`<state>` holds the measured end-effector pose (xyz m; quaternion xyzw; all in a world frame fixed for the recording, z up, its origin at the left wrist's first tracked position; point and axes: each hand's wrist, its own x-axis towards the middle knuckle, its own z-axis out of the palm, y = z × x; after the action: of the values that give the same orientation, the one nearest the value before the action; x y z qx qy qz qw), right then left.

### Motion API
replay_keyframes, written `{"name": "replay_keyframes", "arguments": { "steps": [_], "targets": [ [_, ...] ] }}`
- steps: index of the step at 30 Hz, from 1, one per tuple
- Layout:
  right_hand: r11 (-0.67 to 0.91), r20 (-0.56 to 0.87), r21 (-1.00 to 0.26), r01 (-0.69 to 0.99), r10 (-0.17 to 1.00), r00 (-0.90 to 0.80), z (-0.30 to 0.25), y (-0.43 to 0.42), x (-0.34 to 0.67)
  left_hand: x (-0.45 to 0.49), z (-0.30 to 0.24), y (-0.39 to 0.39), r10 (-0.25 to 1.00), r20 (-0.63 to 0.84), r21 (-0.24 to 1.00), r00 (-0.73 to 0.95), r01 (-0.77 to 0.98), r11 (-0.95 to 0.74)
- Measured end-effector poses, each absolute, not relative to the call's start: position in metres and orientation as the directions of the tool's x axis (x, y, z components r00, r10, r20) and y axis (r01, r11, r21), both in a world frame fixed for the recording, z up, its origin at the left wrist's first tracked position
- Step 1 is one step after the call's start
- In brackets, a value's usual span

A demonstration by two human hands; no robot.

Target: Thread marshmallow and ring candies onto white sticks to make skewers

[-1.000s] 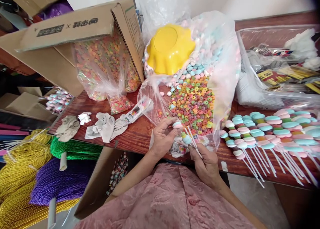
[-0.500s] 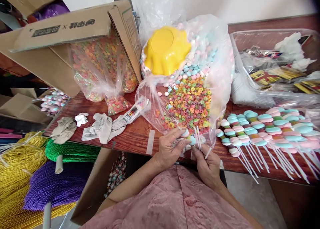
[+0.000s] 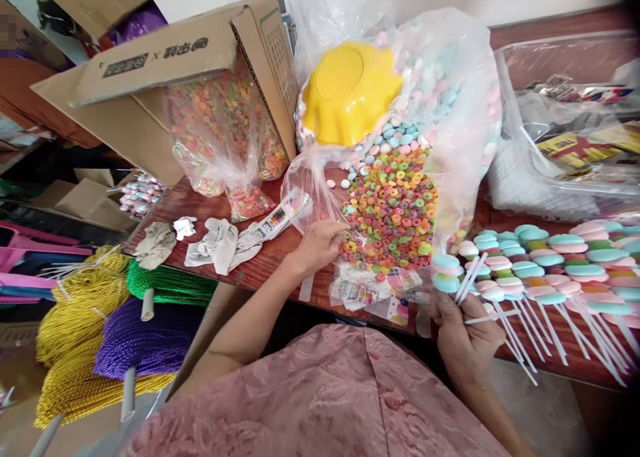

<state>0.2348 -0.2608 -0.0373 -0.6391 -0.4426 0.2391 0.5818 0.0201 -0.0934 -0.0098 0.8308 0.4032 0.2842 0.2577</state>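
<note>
Fingers (image 3: 447, 310) of the right hand (image 3: 469, 344) closed around a candy skewer (image 3: 447, 273) and loose white sticks (image 3: 471, 277), skewer near the bench's (image 3: 260, 272) candy-skewer rows (image 3: 565, 264), left hand (image 3: 317, 249) half-curled at gummy rings (image 3: 390, 210), its hold indeterminable.

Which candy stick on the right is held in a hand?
The blue-topped candy stick, in the right hand; the others there lie on the table.

My right hand (image 3: 464, 334) holds white sticks (image 3: 471, 278) and a candy stack (image 3: 445, 272); my left hand (image 3: 320, 245) is by the rings (image 3: 390, 217), at their eight o'clock. The bowl (image 3: 353, 94) (yellow, upside down) sits at their eleven.
</note>
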Motion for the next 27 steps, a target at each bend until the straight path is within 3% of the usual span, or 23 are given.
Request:
{"name": "replay_keyframes", "arguments": {
  "steps": [2,4,12,15,23,25,27],
  "targets": [
    [0.049,0.165,-0.971,0.234,0.848,0.503,-0.039,-0.260,0.233,0.015,-0.011,-0.076,0.764,0.156,0.536,0.626,0.596,-0.597],
    [0.053,0.159,-0.972,0.228,0.863,0.479,-0.042,-0.259,0.231,0.015,-0.013,-0.067,0.724,0.102,0.509,0.682,0.589,-0.627],
    [0.044,0.115,-0.987,0.155,0.865,0.488,-0.046,-0.262,0.233,0.012,-0.015,-0.060,0.789,0.069,0.684,0.610,0.547,-0.483],
    [0.074,0.174,-0.972,0.225,0.866,0.469,-0.050,-0.264,0.234,0.009,-0.011,-0.058,0.809,0.087,0.658,0.582,0.576,-0.485],
    [0.093,0.254,-0.930,0.356,0.863,0.437,-0.061,-0.265,0.237,0.023,-0.012,-0.060,0.784,0.062,0.424,0.617,0.695,-0.580],
    [0.088,0.256,-0.919,0.383,0.874,0.413,-0.063,-0.265,0.238,0.023,-0.013,-0.063,0.771,0.080,0.414,0.632,0.683,-0.603],
    [0.090,0.265,-0.907,0.412,0.881,0.391,-0.064,-0.265,0.239,0.022,-0.012,-0.064,0.773,0.118,0.483,0.623,0.645,-0.593]
  ]
}}
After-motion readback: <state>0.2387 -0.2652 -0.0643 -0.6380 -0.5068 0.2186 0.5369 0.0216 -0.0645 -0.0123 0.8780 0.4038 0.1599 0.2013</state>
